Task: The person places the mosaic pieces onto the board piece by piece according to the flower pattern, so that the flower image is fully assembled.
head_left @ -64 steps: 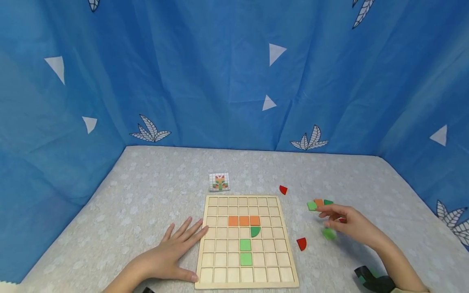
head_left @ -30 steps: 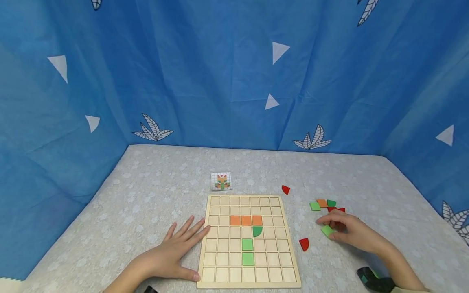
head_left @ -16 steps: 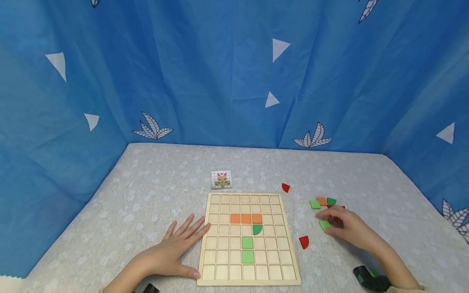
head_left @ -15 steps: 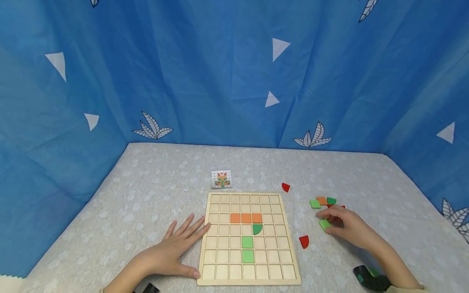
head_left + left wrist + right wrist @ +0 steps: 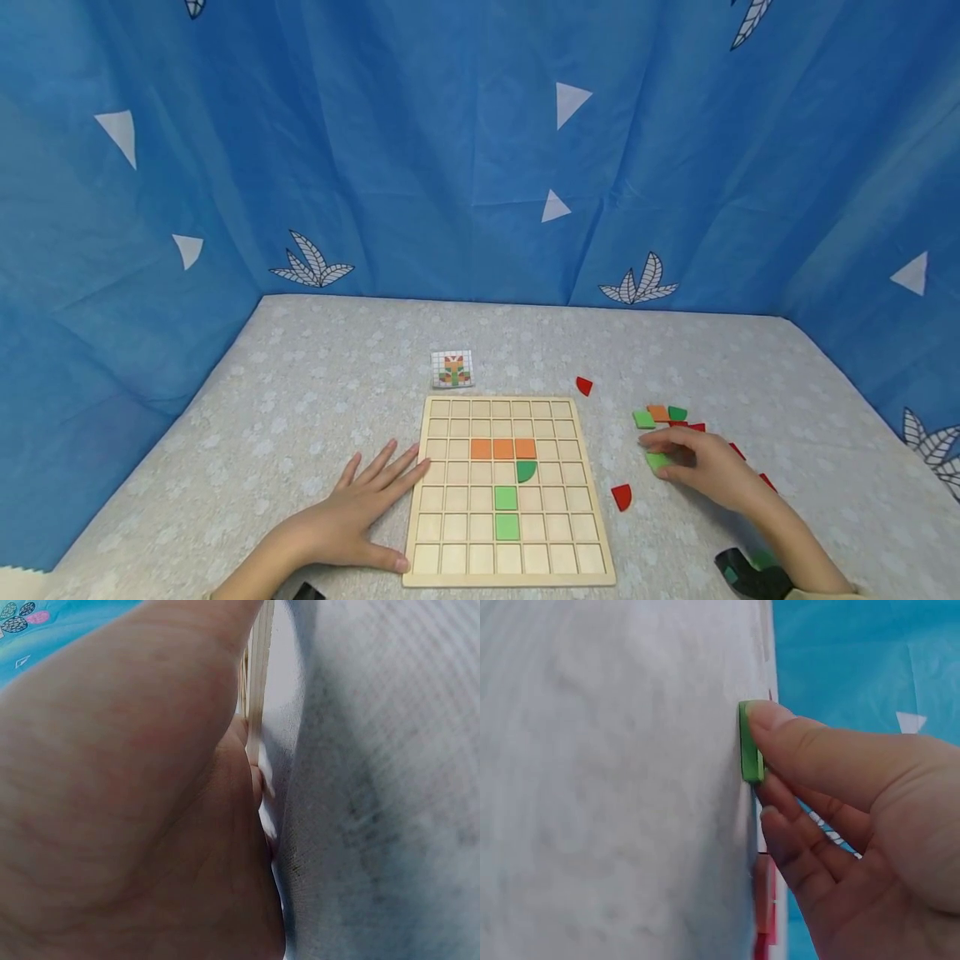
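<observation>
A wooden grid board (image 5: pixel 442 560) lies on the cloth. Set in its cells are a row of orange square tiles (image 5: pixel 502 449), a dark green quarter-circle tile (image 5: pixel 527 472) and two light green square tiles (image 5: pixel 507 527). My left hand (image 5: pixel 345 521) lies spread, with fingertips and thumb touching the board's left edge. Right of the board, my right hand (image 5: pixel 701 462) pinches a light green square tile (image 5: pixel 750 746) between thumb and fingers, low over the cloth. The far side of that tile is hidden from the right wrist camera.
A small pattern card (image 5: pixel 452 369) lies behind the board. Loose red quarter-circle tiles (image 5: pixel 622 497) lie right of it. Beyond my right hand are a light green square (image 5: pixel 643 419), an orange square (image 5: pixel 657 413), a dark green piece (image 5: pixel 677 413) and several red pieces. A blue curtain (image 5: pixel 480 167) surrounds the table.
My right hand came down onto the near light green tile, pinched it and shifted it slightly left and away from me. My left hand stays at the board's edge.
</observation>
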The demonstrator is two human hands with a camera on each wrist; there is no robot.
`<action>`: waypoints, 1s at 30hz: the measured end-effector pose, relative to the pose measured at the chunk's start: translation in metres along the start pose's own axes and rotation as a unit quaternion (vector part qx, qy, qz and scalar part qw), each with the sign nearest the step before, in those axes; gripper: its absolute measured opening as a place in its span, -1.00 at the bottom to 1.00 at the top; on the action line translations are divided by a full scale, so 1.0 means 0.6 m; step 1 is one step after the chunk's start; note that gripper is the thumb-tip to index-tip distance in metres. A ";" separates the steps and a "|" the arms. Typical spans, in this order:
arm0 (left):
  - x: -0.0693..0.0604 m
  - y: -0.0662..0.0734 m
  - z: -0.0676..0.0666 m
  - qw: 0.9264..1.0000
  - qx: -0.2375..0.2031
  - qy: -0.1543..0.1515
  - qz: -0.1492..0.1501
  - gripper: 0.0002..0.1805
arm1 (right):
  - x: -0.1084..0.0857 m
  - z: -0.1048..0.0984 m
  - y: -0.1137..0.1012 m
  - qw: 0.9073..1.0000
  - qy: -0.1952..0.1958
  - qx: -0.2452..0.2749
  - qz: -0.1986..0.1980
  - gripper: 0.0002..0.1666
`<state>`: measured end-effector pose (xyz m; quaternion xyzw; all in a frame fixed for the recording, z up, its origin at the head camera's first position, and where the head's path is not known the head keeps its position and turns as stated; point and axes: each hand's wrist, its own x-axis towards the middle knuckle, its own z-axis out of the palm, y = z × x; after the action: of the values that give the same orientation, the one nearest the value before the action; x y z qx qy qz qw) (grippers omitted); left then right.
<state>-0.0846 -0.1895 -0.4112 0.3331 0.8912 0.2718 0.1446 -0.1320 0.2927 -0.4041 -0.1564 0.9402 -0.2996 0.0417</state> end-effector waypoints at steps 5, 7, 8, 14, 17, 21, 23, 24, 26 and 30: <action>0.000 0.000 0.000 1.000 -0.003 -0.001 0.000 0.14 | -0.003 0.004 0.020 0.997 -0.007 0.071 -0.025 -0.53; 0.000 0.000 0.000 1.000 -0.002 0.000 0.000 0.13 | -0.004 0.004 0.028 0.994 -0.012 0.095 -0.043 -0.55; 0.000 -0.001 0.000 1.000 -0.002 0.000 0.000 0.14 | -0.004 0.005 0.030 0.993 -0.015 0.104 -0.051 -0.55; -0.002 -0.001 0.001 1.000 -0.003 0.002 -0.002 0.14 | -0.004 0.008 0.031 0.994 -0.007 0.098 -0.048 -0.59; -0.003 -0.001 0.002 1.000 -0.005 0.003 -0.001 0.14 | -0.005 0.011 0.030 0.995 0.004 0.086 -0.053 -0.59; -0.002 -0.004 0.003 1.000 -0.007 0.002 0.001 0.13 | -0.008 0.014 0.030 0.993 0.021 0.084 -0.080 -0.57; -0.001 -0.004 0.003 1.000 -0.007 0.002 0.001 0.13 | -0.007 0.014 0.030 0.992 0.030 0.085 -0.083 -0.57; -0.001 -0.004 0.003 1.000 -0.006 0.002 0.001 0.13 | -0.007 0.014 0.029 0.993 0.035 0.084 -0.079 -0.57; 0.000 -0.004 0.002 1.000 -0.005 0.002 0.001 0.14 | -0.006 0.013 0.026 0.994 0.043 0.083 -0.063 -0.60; 0.000 -0.003 0.001 1.000 -0.006 0.002 0.001 0.14 | -0.004 0.009 0.020 0.993 0.069 0.094 -0.037 -0.62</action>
<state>-0.0851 -0.1903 -0.4129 0.3325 0.8896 0.2776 0.1449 -0.1320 0.2997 -0.4157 -0.1652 0.9022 -0.3979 -0.0199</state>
